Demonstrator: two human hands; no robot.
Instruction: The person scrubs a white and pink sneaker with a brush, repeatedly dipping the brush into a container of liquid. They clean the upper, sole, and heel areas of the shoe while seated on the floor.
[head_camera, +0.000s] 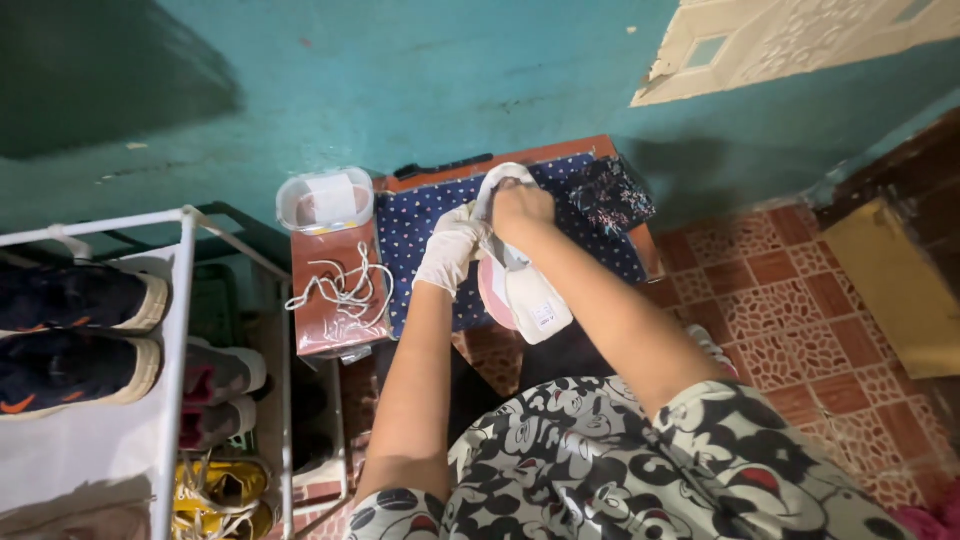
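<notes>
- Left hand (447, 250) in a white glove, grip closed on the white shoe (520, 270), holding it steady above the table (425, 215).
- Right hand (520, 208), bare, grip closed on the shoe's top (maybe rubbing).
- Loose laces (345, 285) set aside near a plastic tub (325, 200).

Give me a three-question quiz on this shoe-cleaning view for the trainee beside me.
1. True or false: the left hand wears a pale glove.
2. What lies on the brown stool top left of the dotted blue cloth?
A. white laces
B. a brush
C. a sponge
3. Fill in: the bare right hand presses on the white ____.

Key: 1 true. 2 A, the white laces. 3 shoe.
</notes>
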